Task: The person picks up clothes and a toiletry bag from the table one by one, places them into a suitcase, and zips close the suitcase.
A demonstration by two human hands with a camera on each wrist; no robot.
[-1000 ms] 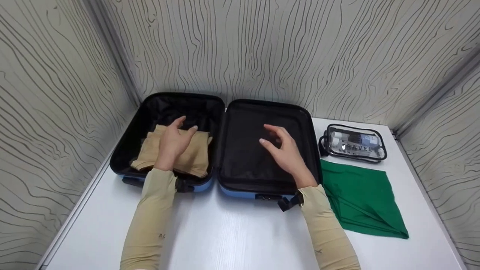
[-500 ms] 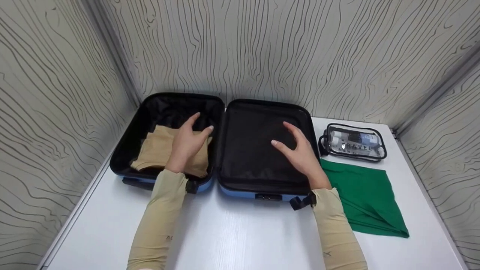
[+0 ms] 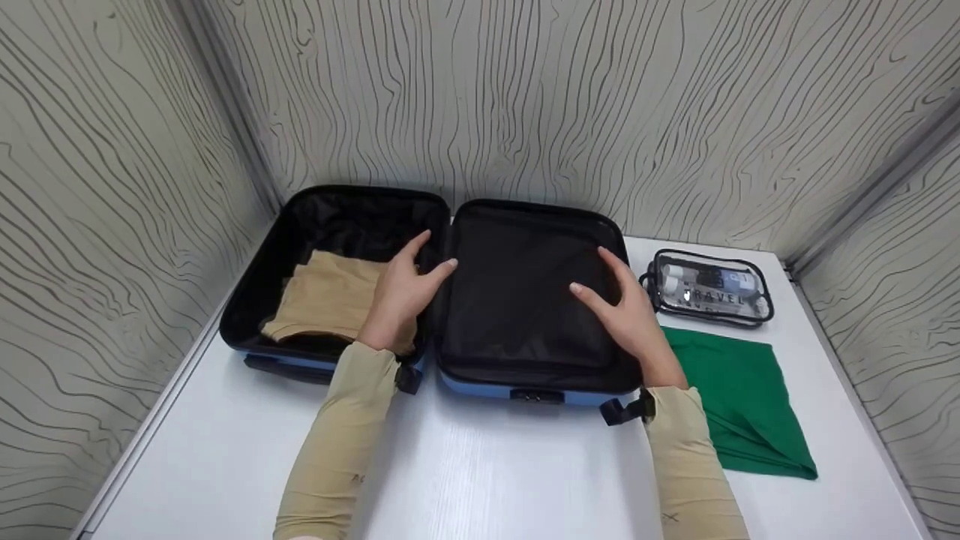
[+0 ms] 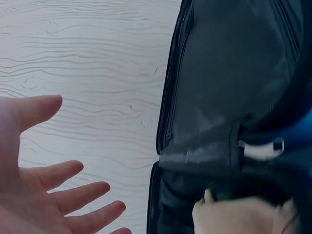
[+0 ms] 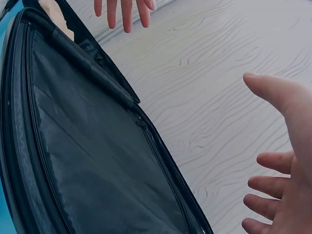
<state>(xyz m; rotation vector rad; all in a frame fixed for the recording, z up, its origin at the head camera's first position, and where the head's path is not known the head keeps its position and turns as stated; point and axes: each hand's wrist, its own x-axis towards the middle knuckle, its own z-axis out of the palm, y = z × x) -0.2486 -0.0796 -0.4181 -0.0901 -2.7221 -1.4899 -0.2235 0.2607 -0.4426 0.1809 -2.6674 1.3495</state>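
Note:
An open suitcase [image 3: 536, 300] with blue shell and black lining lies spread on the table. Its left half holds a folded tan garment [image 3: 322, 292]. Above that garment's right side and the suitcase hinge is my left hand [image 3: 401, 292], its fingers spread and holding nothing. Over the right half's right edge hovers my right hand [image 3: 628, 311], also spread with nothing in it. In the left wrist view the left hand's fingers [image 4: 83, 197] are apart from the suitcase. The right wrist view shows the right hand's fingers [image 5: 265, 185] separated, away from the lining.
To the right of the suitcase lies a green cloth [image 3: 742, 397] with creases at its front. Behind it sits a clear travel pouch [image 3: 712, 289] with black edging and bottles inside. Patterned walls [image 3: 540, 97] enclose the white table [image 3: 465, 480] at the back and sides.
Both hands have moved rightward, the left from over the tan garment toward the hinge, the right toward the suitcase's right edge. The garment, suitcase and green cloth have stayed put.

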